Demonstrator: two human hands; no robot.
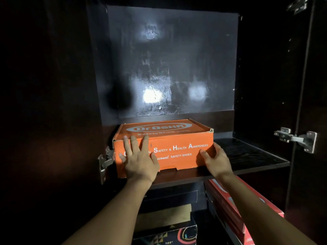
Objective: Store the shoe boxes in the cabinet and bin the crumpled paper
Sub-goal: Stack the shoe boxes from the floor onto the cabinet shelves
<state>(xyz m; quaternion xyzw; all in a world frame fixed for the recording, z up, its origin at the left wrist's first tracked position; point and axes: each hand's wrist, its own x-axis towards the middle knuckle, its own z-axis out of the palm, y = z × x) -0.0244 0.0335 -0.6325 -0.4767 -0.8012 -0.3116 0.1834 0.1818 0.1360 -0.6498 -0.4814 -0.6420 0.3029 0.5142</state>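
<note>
Pressing our flat left hand (139, 160) on the orange box (163, 147), our right hand (216, 160) cups its right corner. It sits left on the shelf (251, 156); right side bare.

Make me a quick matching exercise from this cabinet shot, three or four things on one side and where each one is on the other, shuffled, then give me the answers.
Things:
1. orange shoe box
2. left hand
3. red box
4. hinge

Places:
A. on the right door
B. below the shelf, right side
C. flat on the orange box's front
D. on the shelf

Pairs: 1-D, 2-C, 3-B, 4-A
</note>
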